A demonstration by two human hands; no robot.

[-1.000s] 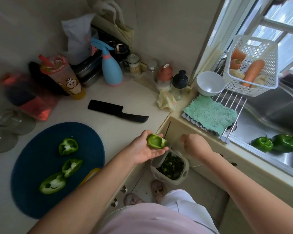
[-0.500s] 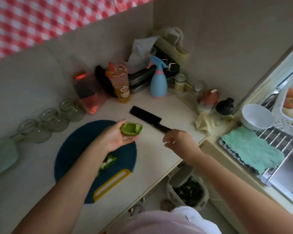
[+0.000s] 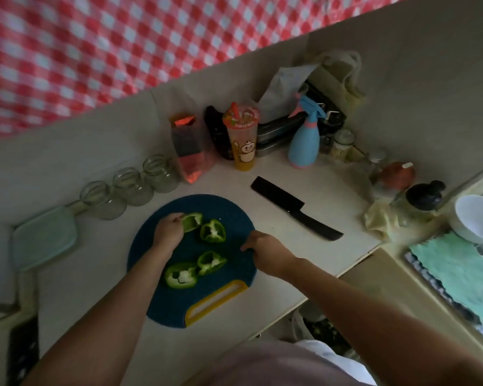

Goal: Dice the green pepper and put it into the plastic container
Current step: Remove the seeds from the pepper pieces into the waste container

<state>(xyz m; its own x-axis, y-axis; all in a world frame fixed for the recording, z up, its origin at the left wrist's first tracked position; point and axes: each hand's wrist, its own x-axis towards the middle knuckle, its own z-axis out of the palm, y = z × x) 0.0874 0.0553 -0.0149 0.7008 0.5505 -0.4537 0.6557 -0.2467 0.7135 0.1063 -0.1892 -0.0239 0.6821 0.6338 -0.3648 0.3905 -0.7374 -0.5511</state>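
Fingers [image 3: 180, 217] of left hand [image 3: 168, 231] pinch pepper piece [image 3: 193, 222].

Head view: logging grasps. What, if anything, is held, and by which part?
The left hand pinches a green pepper piece by its left edge. The right hand touches the dark blue round cutting board's rim; grip unclear.

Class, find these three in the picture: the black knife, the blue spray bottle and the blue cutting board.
black knife [image 3: 294, 208]: head view, where blade meets handle.
blue spray bottle [image 3: 304, 143]: head view, on its rounded body.
blue cutting board [image 3: 234, 221]: head view, bare patch near its far right edge.
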